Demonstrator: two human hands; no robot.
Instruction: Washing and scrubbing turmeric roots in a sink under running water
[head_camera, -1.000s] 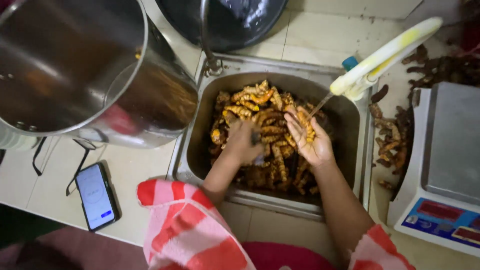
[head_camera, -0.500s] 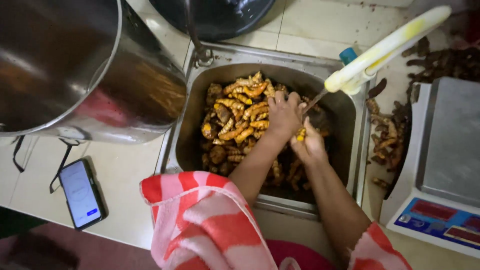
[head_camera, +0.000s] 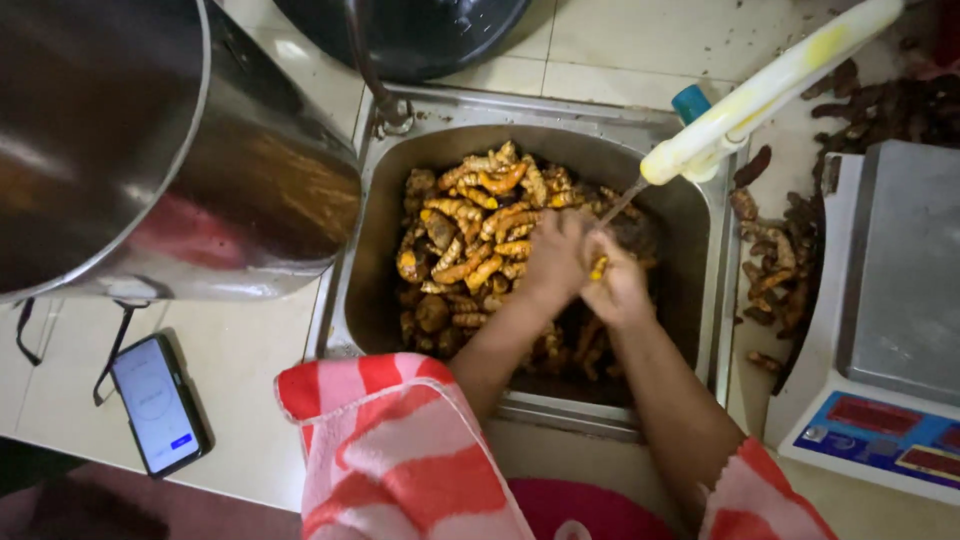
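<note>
Both hands meet over the right half of a steel sink (head_camera: 365, 250) set into a tiled counter (head_camera: 250, 400). The left hand (head_camera: 555, 262) and right hand (head_camera: 618, 290) press together, fingers curled around a small orange root piece (head_camera: 598, 268) that peeks out between them; how much of the clasp belongs to each hand cannot be told. The heap of turmeric roots (head_camera: 480, 225) fills the sink directly under the hands and spreads to their left and toward the far rim. A pale hose (head_camera: 765, 90) slants down from the upper right, its end just above the hands. Darker roots (head_camera: 775, 265) lie on the counter right of the sink, beside a scale (head_camera: 895, 300). A big steel pot (head_camera: 130, 130) stands at left, with a phone (head_camera: 155, 402) near the counter's front edge.
</note>
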